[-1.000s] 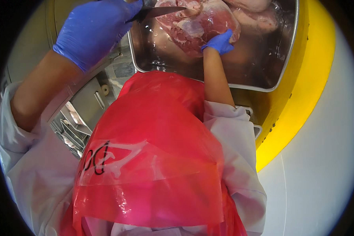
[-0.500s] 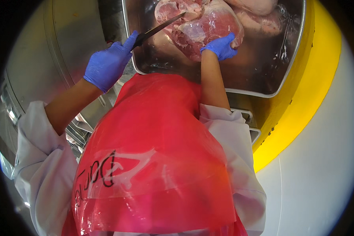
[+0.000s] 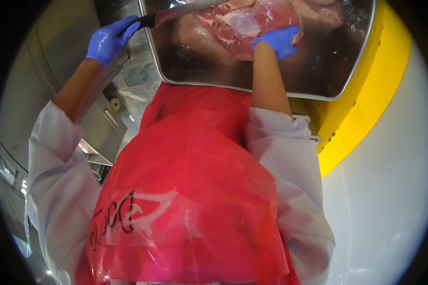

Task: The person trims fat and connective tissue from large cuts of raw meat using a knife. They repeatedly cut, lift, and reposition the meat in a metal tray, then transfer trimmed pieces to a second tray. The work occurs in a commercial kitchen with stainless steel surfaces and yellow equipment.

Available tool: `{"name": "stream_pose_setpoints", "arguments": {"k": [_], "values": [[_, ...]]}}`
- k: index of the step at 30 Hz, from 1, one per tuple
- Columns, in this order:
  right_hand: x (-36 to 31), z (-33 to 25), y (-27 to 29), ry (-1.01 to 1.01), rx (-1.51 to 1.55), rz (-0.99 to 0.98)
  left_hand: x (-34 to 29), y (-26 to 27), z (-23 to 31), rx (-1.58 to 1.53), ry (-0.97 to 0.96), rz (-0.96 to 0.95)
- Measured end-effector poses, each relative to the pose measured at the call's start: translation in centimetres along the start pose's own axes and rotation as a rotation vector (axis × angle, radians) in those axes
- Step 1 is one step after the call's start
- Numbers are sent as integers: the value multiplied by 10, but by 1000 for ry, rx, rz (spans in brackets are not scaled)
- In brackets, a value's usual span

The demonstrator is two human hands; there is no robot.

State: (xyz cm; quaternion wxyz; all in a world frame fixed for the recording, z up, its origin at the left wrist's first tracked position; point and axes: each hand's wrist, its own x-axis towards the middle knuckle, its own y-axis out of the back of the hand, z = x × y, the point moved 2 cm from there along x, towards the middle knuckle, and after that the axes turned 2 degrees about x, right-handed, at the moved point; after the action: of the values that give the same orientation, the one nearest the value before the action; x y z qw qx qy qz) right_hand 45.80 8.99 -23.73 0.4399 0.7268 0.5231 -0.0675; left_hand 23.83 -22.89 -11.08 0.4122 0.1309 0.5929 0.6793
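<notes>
head view | left hand (image 3: 110,39), blue-gloved, closed around the knife (image 3: 176,14) handle, blade lying across the top of the meat (image 3: 247,26) | right hand (image 3: 279,40), blue-gloved, fingers curled, pressing on the meat's near right side | meat sits in the steel tray (image 3: 318,71) | red apron (image 3: 195,190) below

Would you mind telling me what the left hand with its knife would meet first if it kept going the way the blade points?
Probably the raw meat: the left hand aims its knife at it, though depth is unclear.
</notes>
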Motion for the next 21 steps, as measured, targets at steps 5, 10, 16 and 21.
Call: {"name": "stream_pose_setpoints", "arguments": {"k": [5, 10, 16, 21], "values": [[-18, -11, 6, -17, -47, 25, 19, -40, -49, -155, -10, -101], [-28, -22, 6, -21, -28, -4, 46, -70, -90, -93, -146, -154], [-48, -34, 20, -60, 0, -62, 22, -33, -49, -211, -17, -196], [-35, -27, 24, 31, 0, -90, -64, 49, 64, -674, 553, -496]]}}
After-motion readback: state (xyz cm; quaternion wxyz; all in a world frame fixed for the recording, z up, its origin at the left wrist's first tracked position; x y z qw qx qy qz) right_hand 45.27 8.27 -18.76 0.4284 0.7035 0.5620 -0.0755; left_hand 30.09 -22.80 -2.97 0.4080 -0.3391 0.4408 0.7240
